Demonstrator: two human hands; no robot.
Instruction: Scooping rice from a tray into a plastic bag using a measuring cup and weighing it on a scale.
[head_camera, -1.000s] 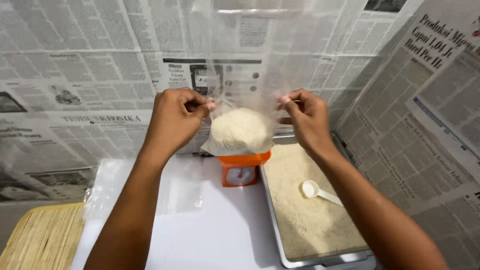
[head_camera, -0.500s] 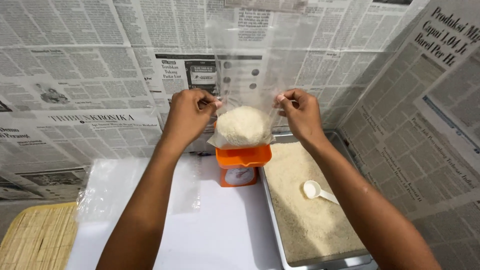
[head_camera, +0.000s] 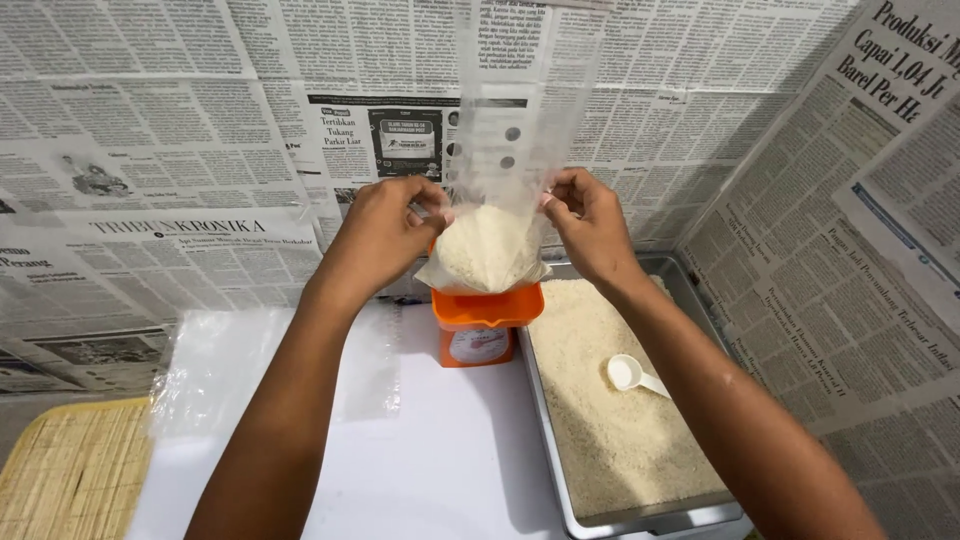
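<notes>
**Bag filled and sitting on the scale, top not yet closed**

The clear plastic bag (head_camera: 490, 245) stands on the orange scale (head_camera: 485, 325) near the back edge of the white table (head_camera: 440, 450), its lower part plump with white grain and its long empty top rising straight up against the newspaper-covered wall (head_camera: 200, 150). The left hand (head_camera: 385, 235) pinches the bag's left side just above the grain, fingers pressed together on the plastic; the right hand (head_camera: 590, 225) pinches the right side at the same height. Both hands hold the bag upright on the scale's pan.

The filling looks done or nearly so: the white scoop (head_camera: 630, 372) lies loose on the grain in the metal tray (head_camera: 690, 290) at the table's right side, untouched. From how things lie, the weighing seems to be the step in hand. The bag's mouth is open and unsealed, so closing it is left. A flat sheet of clear plastic (head_camera: 225, 365) lies at the table's left side, and a woven mat (head_camera: 70, 470) sits beyond the left edge.
</notes>
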